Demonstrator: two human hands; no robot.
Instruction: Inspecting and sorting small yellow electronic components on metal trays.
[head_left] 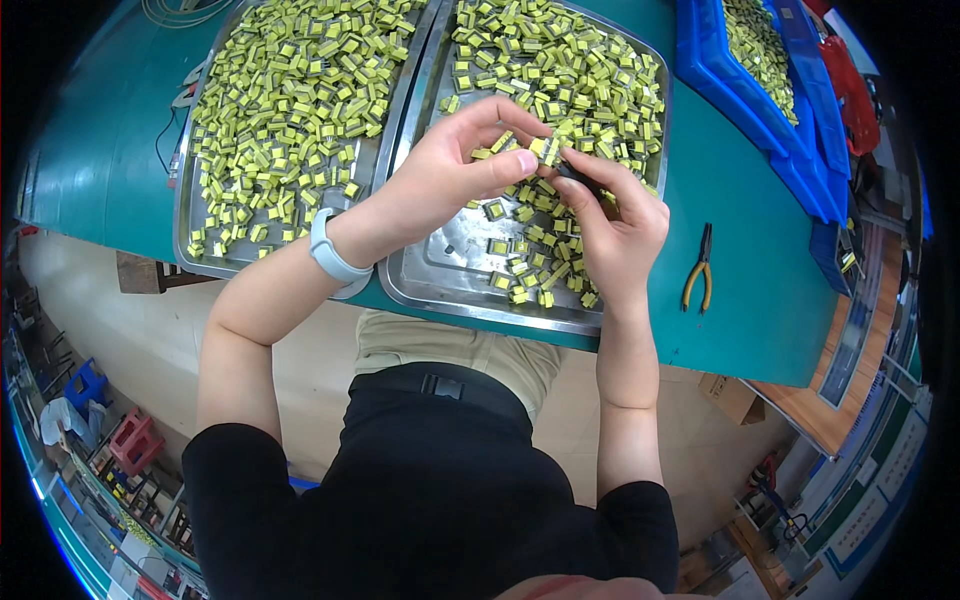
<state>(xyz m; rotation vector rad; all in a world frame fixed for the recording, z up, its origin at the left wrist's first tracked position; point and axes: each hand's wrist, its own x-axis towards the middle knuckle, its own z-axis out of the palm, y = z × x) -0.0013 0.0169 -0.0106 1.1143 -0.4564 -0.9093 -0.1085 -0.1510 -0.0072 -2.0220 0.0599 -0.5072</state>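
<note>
"Black fabric of a short-sleeved shirt (430,490) fills the lower centre of the frame, closest to the viewer. Two bare forearms stretch up past it, over a shallow, rectangular, shiny steel tray (437,268) strewn with yellow-and-grey blocks."

"What are the fingers doing?"

"The left hand (455,165), with a pale blue band (328,248) at its wrist, has thumb and fingers closed on one small, boxy, yellow-and-grey component (546,150), just above the frame's centre. The right hand (625,225) pinches a small black piece (582,176) between thumb and forefinger; most of it is hidden."

"How does that component sit between them?"

"Right beside the left thumb tip, and up and left of the right thumb. The left hand is nearer, gripping it. The black piece slants from lower right toward it; I cannot tell whether they touch, nor which way the component's long axis runs."

"Anything nearby?"

"Pliers with yellow handles (698,280) lie at right of centre on a teal tabletop (740,340), tips toward the top."
</note>
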